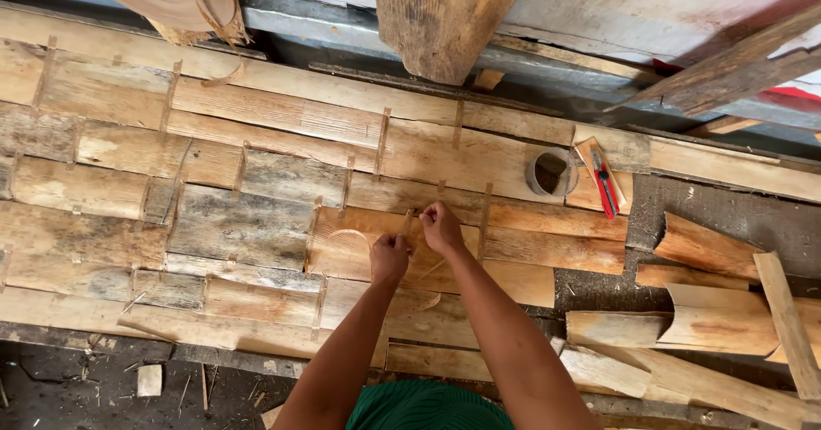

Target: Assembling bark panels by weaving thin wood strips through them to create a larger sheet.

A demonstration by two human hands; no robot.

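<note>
Both hands pinch a thin tape strip [409, 222] over rough, grainy veneer sheets [256, 216]: left hand [390, 257] low, right hand [441, 226] high, fingers closed. A tape roll [552, 173] and red cutter [605, 186] lie nearby on the worn bench [727, 212].

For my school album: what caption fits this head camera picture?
Two hands, left and right, pinch a thin strip over patched veneer sheets, with a tape roll and red cutter nearby.
</note>
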